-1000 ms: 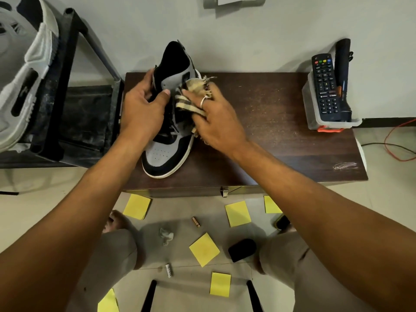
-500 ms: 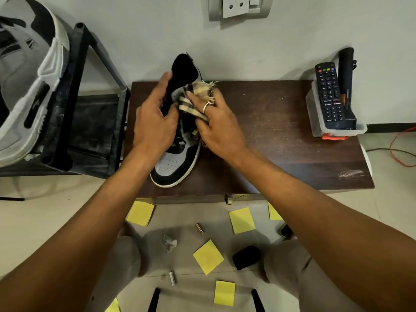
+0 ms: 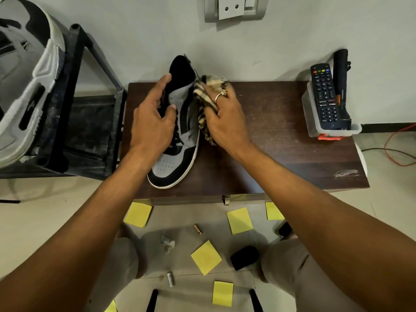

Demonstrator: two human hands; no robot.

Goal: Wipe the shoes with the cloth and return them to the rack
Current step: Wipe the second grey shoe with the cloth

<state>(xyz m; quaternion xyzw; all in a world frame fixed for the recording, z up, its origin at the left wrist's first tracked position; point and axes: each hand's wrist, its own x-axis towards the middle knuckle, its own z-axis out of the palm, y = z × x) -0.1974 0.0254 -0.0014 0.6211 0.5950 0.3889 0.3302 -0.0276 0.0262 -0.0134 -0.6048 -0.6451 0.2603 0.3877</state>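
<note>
Head view, from the left: a white and grey trainer (image 3: 29,86) is seen lying on a black metal rack (image 3: 74,109). With the left hand (image 3: 153,122), fingers curled, a grey and black high-top sneaker (image 3: 173,163) is gripped at its collar and stood on a dark brown wooden tabletop (image 3: 292,158). A striped beige and black cloth (image 3: 202,95) is held bunched against the sneaker's right side by the right hand (image 3: 225,122).

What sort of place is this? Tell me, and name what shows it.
Probably a room in a home. A shoe rack stands beside a low wooden table, a TV remote sits in a plastic tub on that table, and a wall socket is set above it.
</note>
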